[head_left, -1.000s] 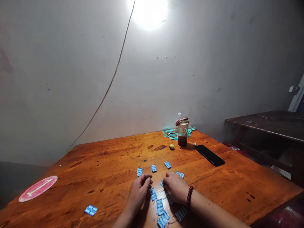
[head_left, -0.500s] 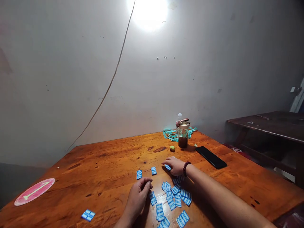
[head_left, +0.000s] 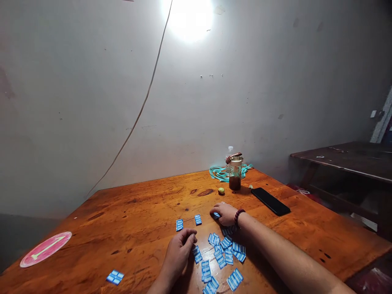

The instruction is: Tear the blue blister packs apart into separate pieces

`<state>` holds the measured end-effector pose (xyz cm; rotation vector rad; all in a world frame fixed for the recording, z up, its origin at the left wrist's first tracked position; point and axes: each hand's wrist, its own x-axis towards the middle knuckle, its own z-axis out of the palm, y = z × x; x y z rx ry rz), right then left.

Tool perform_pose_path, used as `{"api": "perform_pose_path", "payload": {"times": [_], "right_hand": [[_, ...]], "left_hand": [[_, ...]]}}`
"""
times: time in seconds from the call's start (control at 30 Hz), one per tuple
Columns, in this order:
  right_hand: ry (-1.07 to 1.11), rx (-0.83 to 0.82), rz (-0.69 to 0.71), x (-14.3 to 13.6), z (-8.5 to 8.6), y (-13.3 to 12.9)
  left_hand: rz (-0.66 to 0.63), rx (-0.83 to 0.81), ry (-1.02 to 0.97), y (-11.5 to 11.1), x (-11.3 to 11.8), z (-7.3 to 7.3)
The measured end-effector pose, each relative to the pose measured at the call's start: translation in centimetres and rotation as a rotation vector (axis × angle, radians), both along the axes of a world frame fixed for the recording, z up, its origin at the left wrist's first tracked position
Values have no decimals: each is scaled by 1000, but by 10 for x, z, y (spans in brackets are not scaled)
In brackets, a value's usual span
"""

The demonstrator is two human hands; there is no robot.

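Observation:
My right hand (head_left: 226,214), with a dark bead bracelet (head_left: 239,216) at the wrist, is bent over a small blue-and-white card (head_left: 217,215) on the table. Its fingers close around that card and partly cover it. My left hand (head_left: 181,247) rests lower and to the left, fingers curled and thumb against them; whether anything is inside is hidden. Just right of it lies another patterned card (head_left: 197,254). Two single cards (head_left: 179,225) (head_left: 198,219) lie beyond the left hand. A loose heap of similar cards (head_left: 219,258) spreads between my forearms.
On the wooden table (head_left: 147,212) stand a lidded bottle of dark liquid (head_left: 234,175) and a clear bottle (head_left: 230,151), by a teal strap (head_left: 218,173). A small yellow-green object (head_left: 221,191) and a black phone (head_left: 270,201) lie nearby. A lone card (head_left: 115,277) sits left, near a pink disc (head_left: 45,249).
My right hand's fingers have drawn in around the card beneath them. My left hand stays in place. The whole view has shifted slightly.

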<state>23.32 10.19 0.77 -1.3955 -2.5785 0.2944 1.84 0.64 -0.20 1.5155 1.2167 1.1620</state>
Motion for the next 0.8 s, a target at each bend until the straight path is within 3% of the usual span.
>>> {"api": "perform_pose_path", "payload": {"times": [0.17,0.3,0.43,0.5,0.67,0.8], "right_hand": [[121,23,-119,14,3,-6],[154,-2,-234,34,-3,-32],[148,-32,-193,27,-8,-73],[146,-22,-104,13,-7,-91],[218,-43,69,-18,1,-104],[321,-61,-107,-4,9,-101]], "left_hand": [[7,42,63,2,-2,-1],[-31,82,185,1,-3,2],[-78,122,320,-3,1,2],[-120,144,384,-5,3,1],[-204,197,491,-7,4,2],[-132,212,573,-6,-4,7]]}}
